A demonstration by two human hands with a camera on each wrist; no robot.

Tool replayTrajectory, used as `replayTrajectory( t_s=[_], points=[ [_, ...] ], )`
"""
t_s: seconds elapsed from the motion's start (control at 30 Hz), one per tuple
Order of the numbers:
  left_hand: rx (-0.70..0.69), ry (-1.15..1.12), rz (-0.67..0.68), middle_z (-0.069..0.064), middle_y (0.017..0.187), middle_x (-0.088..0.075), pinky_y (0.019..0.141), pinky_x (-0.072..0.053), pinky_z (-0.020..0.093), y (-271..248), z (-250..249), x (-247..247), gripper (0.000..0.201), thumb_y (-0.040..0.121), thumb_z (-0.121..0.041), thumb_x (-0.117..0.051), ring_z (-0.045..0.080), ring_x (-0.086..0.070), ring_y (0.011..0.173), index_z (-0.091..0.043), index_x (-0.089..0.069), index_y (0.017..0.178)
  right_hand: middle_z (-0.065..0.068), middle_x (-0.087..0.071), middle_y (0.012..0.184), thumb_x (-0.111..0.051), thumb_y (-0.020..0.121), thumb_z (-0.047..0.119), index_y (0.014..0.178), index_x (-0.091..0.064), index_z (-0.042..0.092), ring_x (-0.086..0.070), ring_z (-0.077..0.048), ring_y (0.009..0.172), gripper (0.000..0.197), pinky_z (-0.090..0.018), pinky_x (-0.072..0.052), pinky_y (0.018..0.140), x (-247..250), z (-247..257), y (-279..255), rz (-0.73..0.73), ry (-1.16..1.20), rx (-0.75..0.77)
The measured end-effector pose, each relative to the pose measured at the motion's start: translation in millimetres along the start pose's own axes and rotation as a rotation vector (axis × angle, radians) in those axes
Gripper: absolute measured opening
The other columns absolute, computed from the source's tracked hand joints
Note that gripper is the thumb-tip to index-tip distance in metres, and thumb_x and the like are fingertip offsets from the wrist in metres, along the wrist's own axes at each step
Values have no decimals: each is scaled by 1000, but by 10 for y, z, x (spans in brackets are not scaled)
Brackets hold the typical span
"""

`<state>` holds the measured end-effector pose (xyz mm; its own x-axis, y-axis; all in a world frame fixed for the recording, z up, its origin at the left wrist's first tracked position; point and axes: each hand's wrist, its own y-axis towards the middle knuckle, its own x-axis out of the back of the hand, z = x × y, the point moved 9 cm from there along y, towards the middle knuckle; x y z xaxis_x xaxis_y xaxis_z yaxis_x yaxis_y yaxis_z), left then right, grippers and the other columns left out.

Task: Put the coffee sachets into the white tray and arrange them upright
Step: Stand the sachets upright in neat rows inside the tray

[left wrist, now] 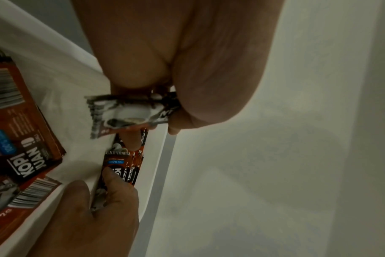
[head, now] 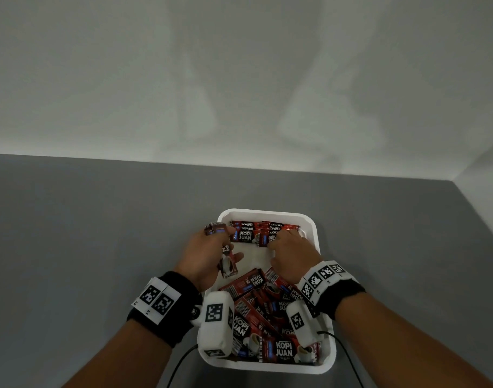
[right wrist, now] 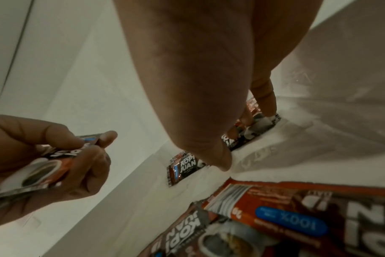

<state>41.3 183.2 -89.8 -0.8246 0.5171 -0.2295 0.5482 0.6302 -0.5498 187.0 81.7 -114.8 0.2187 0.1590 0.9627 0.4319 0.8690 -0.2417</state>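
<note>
The white tray (head: pixel 267 212) lies on the grey table. A row of red-and-black coffee sachets (head: pixel 249 233) stands upright along its far wall, and a loose pile of sachets (head: pixel 267 315) fills its near end. My left hand (head: pixel 211 253) hovers over the tray's left rim and grips a small stack of sachets (head: pixel 216 229), one of them (left wrist: pixel 125 113) hanging below the palm. My right hand (head: pixel 288 246) reaches into the tray. Its straight fingers (right wrist: pixel 264 100) press on the right part of the upright row (right wrist: pixel 248 133), with the thumb apart in front.
A white wall rises behind the grey table (head: pixel 99 233), and another closes the right side. Bare white tray floor (head: pixel 256 257) shows between the upright row and the pile. Black cables (head: pixel 181 362) trail from the wrist cameras near the front.
</note>
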Motion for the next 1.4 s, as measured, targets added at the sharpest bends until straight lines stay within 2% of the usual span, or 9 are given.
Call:
replayTrajectory(
  t_s=[0.17,0.27,0.37,0.5,0.63,0.8,0.97,1.13,1.4],
  points=[
    [-56,76,0,32,104,-71,89,-56,59,-2,-39,-13,18,93,5,-57,50,-69,94,2,-70,105,3,-63,109,-54,91,23,106,-73,18,-57,-19,110,25,-33,-46,99,173,9,2,-34,343,-17],
    [-80,34,-12,33,107,-70,78,-58,50,1,-51,-78,22,90,-1,-68,45,-70,92,6,-70,111,9,-71,99,-62,95,21,109,-75,18,-65,-6,91,19,-24,-49,84,417,81,-53,-90,796,-67],
    [-112,7,32,38,110,-66,75,-48,47,2,-91,-202,35,80,-10,-77,41,-64,87,9,-69,108,-4,-77,88,-73,90,17,107,-72,15,-69,-13,75,18,-30,-58,69,518,178,-92,-101,1078,-58],
    [-137,3,13,36,105,-69,83,-52,57,-3,-142,-201,40,75,-7,-79,43,-65,86,12,-67,107,-3,-77,85,-78,84,8,94,-72,16,-73,-31,77,14,-40,-60,70,605,53,-106,-188,1051,-78],
    [-158,58,-13,32,102,-71,92,-49,65,-14,-129,-139,21,84,-1,-75,47,-67,91,7,-70,103,2,-75,90,-80,84,17,93,-72,22,-74,-19,85,13,-30,-58,74,617,38,-105,-183,992,-67],
    [-182,83,-65,15,81,-71,60,-49,31,-3,-154,-33,5,88,1,-69,23,-63,74,-5,-70,89,2,-74,85,-78,85,16,86,-70,24,-69,-8,73,11,-21,-53,66,668,-7,-45,-196,838,-71],
    [-112,-23,-192,8,79,-49,60,-46,30,7,-135,203,24,91,5,-46,16,-46,68,-4,-68,95,13,-66,86,-72,88,17,93,-74,22,-60,-5,80,7,-5,-38,67,497,-140,121,-172,618,-164],
    [-72,-39,-171,10,84,-52,72,-54,39,-41,-106,206,27,82,11,-39,21,-51,69,-2,-62,89,0,-74,107,-70,88,14,96,-80,15,-65,-18,103,13,-29,-49,97,222,105,320,-87,498,-115],
    [-125,35,-174,5,62,-52,50,-46,26,-58,-127,257,24,79,13,-43,18,-52,55,-6,-58,75,-5,-73,101,-59,91,14,91,-78,15,-64,-26,100,19,-40,-54,94,145,230,480,-133,292,-105]
  ],
)
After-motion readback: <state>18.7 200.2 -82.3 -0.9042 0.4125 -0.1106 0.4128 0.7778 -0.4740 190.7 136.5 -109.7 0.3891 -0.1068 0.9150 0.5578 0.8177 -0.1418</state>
